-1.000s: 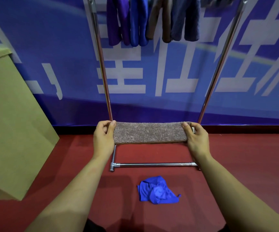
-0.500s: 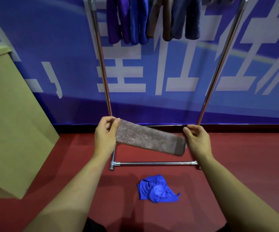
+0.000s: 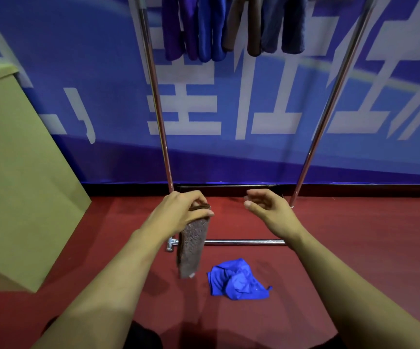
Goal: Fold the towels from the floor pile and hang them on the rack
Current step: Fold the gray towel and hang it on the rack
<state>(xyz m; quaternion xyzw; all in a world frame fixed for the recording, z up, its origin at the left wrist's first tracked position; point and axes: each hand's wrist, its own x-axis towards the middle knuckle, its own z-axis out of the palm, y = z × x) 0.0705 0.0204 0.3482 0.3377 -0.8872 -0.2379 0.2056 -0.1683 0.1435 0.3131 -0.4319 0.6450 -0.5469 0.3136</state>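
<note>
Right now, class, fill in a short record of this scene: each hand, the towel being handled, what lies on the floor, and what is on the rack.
left hand: pinches the top of the brown towel
right hand: holds nothing, fingers loosely curled
brown towel: folded narrow, hangs straight down from the left hand's grip
floor: one crumpled blue towel
rack: several folded towels already hung
left side: tan box
</note>
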